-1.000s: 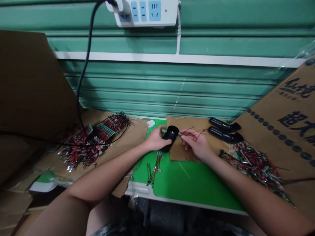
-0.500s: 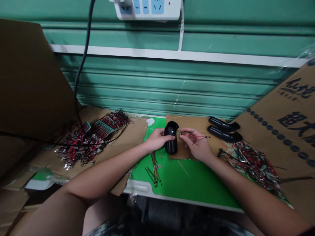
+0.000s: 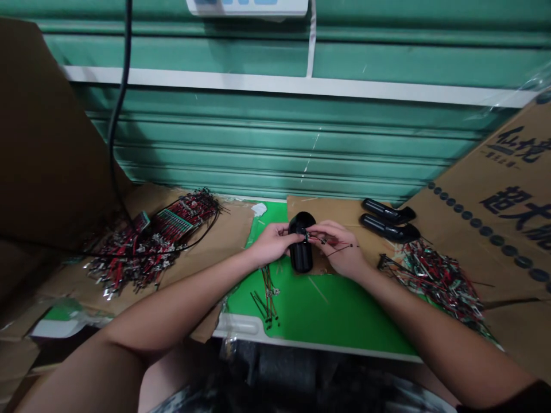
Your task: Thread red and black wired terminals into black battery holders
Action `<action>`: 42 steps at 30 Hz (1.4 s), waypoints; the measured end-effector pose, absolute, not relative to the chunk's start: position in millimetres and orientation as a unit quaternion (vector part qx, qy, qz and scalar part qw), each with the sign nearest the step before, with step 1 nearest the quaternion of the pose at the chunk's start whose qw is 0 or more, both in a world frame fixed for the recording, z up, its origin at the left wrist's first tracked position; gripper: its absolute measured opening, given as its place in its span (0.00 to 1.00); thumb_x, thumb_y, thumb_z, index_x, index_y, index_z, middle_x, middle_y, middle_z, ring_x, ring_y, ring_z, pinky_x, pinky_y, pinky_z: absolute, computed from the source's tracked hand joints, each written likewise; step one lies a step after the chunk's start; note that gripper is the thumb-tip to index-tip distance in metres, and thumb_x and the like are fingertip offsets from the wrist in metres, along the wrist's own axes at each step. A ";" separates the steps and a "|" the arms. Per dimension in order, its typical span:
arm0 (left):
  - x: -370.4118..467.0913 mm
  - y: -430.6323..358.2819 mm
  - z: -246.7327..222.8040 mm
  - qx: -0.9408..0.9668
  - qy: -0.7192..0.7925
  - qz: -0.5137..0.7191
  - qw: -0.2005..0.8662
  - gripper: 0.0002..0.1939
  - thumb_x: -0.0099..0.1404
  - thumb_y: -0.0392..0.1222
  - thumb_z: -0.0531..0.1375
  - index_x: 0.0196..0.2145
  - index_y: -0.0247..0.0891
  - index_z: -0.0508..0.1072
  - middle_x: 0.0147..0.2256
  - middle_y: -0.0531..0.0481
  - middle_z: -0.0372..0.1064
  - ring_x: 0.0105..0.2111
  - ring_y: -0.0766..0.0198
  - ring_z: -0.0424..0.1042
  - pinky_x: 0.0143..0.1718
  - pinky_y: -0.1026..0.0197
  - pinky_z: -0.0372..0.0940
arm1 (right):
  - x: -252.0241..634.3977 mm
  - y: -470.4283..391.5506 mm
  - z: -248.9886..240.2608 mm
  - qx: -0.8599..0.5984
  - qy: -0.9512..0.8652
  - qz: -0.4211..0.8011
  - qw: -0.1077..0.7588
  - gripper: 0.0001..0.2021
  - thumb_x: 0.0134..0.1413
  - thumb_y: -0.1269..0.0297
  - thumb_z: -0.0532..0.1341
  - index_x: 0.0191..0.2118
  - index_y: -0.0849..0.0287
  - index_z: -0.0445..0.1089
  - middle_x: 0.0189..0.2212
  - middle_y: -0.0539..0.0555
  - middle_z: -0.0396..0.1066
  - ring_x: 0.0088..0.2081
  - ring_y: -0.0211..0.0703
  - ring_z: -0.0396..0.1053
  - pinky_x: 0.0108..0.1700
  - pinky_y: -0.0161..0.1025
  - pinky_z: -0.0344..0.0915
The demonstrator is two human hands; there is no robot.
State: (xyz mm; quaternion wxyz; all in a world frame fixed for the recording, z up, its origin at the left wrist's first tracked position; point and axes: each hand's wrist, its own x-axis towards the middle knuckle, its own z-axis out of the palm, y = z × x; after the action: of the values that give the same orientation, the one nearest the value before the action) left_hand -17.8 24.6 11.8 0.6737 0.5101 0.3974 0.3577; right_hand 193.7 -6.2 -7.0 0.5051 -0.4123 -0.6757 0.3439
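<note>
My left hand [image 3: 275, 241] grips a glossy black curved plastic housing [image 3: 302, 258] from its left side, thumb across the front. The housing stands roughly upright in view over the green table. My right hand [image 3: 342, 246] is closed in a pinch on a small circuit board with wires [image 3: 316, 238], its red and black leads trailing to the right across the fingers. The board end meets the housing near my left thumb; whether it is inside cannot be made out. Several loose wires [image 3: 269, 298] lie on the green tabletop [image 3: 340, 321] below my left hand.
A heap of wired boards [image 3: 146, 252] lies on cardboard at left, another wire pile [image 3: 443, 281] at right. Two black housings [image 3: 390, 226] rest at the back right. Cardboard boxes [image 3: 495, 229] flank the table. A black cable [image 3: 118, 115] hangs at left before the green wall.
My right hand has brought the wired board left, up against the housing. The housing has turned slightly in my left hand. The whole view has shifted a little.
</note>
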 end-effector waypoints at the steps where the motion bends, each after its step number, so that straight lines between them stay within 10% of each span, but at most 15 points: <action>1: -17.6 24.7 11.5 0.511 0.399 0.359 0.672 0.17 0.50 0.47 0.78 0.32 0.34 0.81 0.28 0.49 0.79 0.24 0.67 0.73 0.22 0.68 0.63 | 194.2 -5.8 -7.8 -0.408 -0.677 0.347 0.505 0.11 0.61 0.54 0.72 0.46 0.51 0.84 0.42 0.57 0.76 0.36 0.45 0.75 0.39 0.44 0.78; 42: -16.3 24.8 4.9 0.541 0.362 0.385 0.655 0.16 0.52 0.46 0.77 0.34 0.33 0.82 0.33 0.47 0.81 0.31 0.62 0.75 0.35 0.62 0.65 | 197.4 1.8 -19.9 -0.374 -0.637 0.433 0.517 0.14 0.54 0.50 0.77 0.43 0.51 0.86 0.38 0.55 0.78 0.34 0.42 0.77 0.33 0.39 0.78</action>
State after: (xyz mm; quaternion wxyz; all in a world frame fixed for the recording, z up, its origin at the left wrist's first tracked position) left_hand -16.3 24.8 4.9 0.6550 0.5406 0.3616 0.3847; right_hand 197.4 1.8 -19.9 0.5173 -0.3737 -0.6366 0.4330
